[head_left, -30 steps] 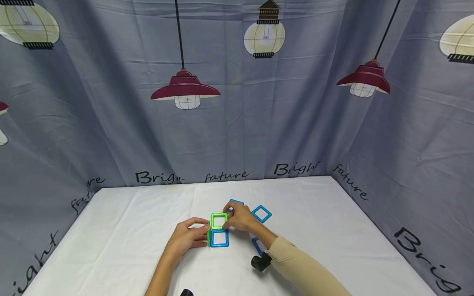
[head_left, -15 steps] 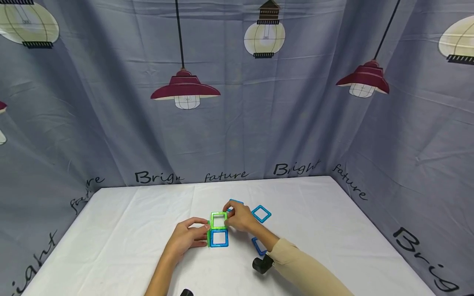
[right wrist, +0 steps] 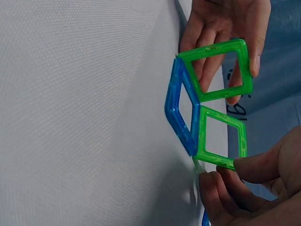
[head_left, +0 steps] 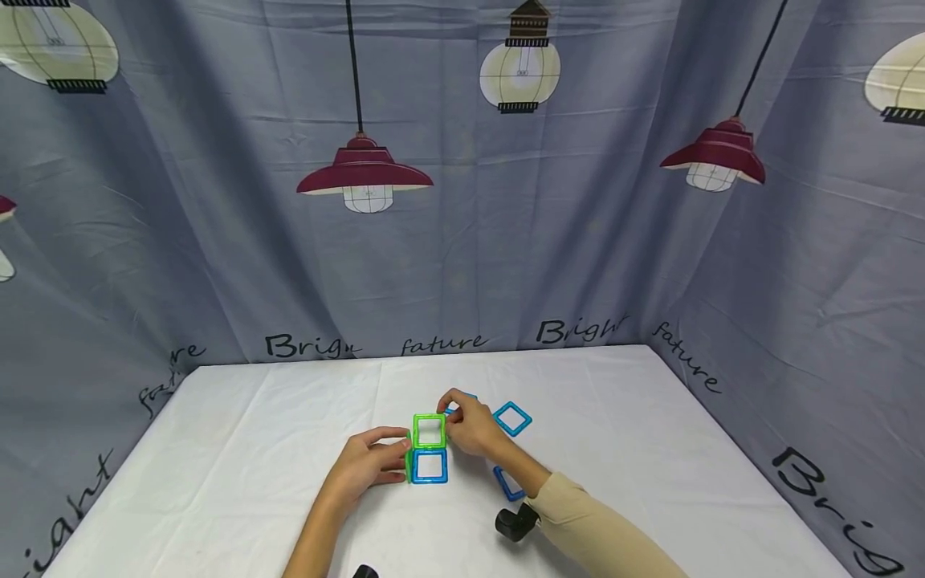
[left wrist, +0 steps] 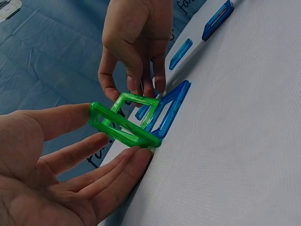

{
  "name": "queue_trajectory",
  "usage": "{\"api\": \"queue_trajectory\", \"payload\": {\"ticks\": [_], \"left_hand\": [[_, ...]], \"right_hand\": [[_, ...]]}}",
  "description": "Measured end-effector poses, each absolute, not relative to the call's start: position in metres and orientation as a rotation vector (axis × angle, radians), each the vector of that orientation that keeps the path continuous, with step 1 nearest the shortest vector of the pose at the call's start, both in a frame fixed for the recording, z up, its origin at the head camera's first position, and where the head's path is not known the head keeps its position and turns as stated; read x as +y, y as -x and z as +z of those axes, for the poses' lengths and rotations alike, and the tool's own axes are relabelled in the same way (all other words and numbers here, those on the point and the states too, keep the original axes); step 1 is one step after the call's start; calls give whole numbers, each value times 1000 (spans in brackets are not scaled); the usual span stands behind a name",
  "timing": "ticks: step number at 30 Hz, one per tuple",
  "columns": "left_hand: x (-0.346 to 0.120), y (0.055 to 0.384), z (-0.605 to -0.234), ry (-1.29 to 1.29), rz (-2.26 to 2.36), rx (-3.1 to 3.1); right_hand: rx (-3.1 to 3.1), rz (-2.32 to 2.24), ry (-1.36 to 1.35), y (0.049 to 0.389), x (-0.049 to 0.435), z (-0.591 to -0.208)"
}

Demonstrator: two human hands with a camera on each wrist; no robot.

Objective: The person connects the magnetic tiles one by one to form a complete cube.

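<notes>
A blue square magnetic tile (head_left: pixel 429 480) lies flat on the white table. Along its far edge stands a green square tile (head_left: pixel 429 417); a second green tile (right wrist: pixel 214 48) stands along its left edge. My left hand (head_left: pixel 364 464) holds this left tile from outside, thumb by its upper edge and fingers lower down, best seen in the right wrist view. At the far tile's right side, my right hand (head_left: pixel 473 428) pinches its corner between thumb (right wrist: pixel 258 168) and fingers. In the head view the left tile shows only as a thin edge.
Several loose blue tiles lie to the right: a turned one (head_left: pixel 527 419), one partly behind the right hand (head_left: pixel 471 396), and one near the right forearm (head_left: pixel 500 482). Black wrist cameras (head_left: pixel 515 523) sit on the arms. A grey printed curtain (head_left: pixel 462 265) hangs behind the white table (head_left: pixel 614 482).
My right thumb has slid from over the far green tile's lower right corner to its right side. The left hand and the joined tiles stay nearly still.
</notes>
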State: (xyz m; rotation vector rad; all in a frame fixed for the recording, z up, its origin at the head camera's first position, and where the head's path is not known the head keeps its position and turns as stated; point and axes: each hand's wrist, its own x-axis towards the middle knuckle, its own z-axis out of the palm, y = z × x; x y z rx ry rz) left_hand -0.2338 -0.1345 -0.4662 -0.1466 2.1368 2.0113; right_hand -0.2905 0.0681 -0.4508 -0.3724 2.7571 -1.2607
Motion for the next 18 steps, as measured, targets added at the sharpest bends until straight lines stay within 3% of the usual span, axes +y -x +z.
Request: {"api": "queue_trajectory", "payload": {"ticks": [18], "left_hand": [[-134, 233, -465, 136, 2015, 2145]], "right_hand": [[2633, -1427, 370, 286, 71, -443]]}}
